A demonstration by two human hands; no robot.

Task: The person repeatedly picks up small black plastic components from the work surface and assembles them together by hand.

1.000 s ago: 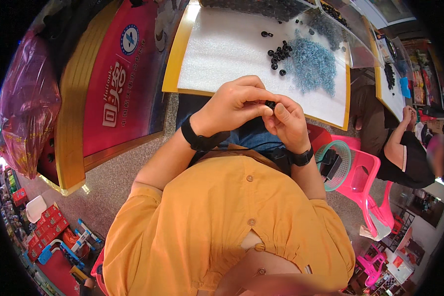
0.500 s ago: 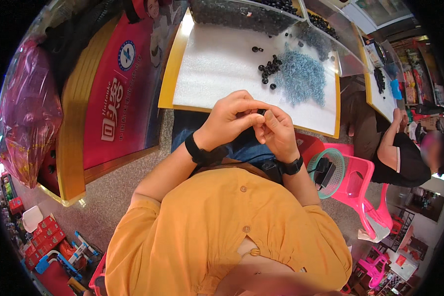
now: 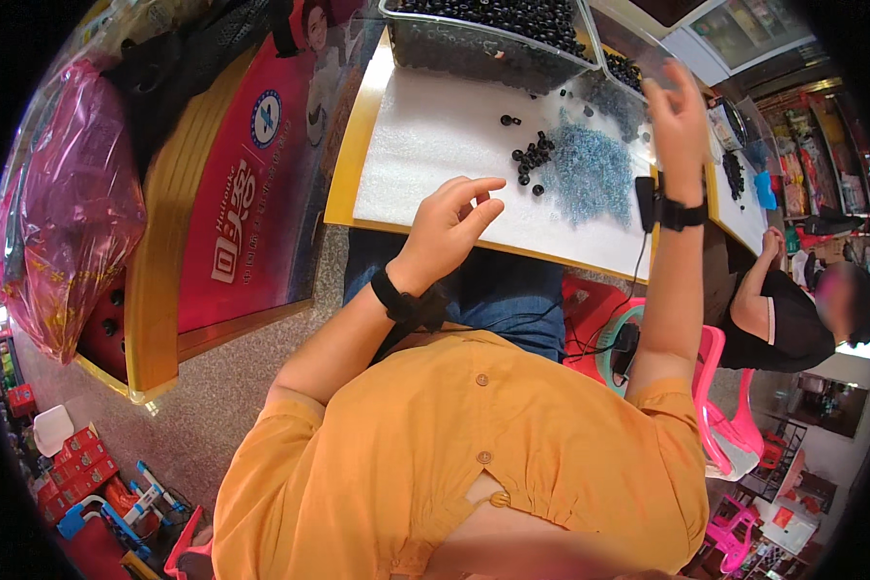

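Black beads (image 3: 529, 160) loose on the white worktop (image 3: 435, 135) beside the blue pile (image 3: 590, 169), just ahead-right of the left hand (image 3: 449, 227) with grip loosely spread and empty, right hand (image 3: 680, 116) raised farther off, fingers open, nothing visibly pinched.

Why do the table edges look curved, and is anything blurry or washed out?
Head view: the fisheye lens bows the table edge and leaves black corners. The right hand is slightly smeared, likely motion; the left hand is sharper. The white mat is bright, nearly washed out at the top. The clear bin of black beads stays readable.
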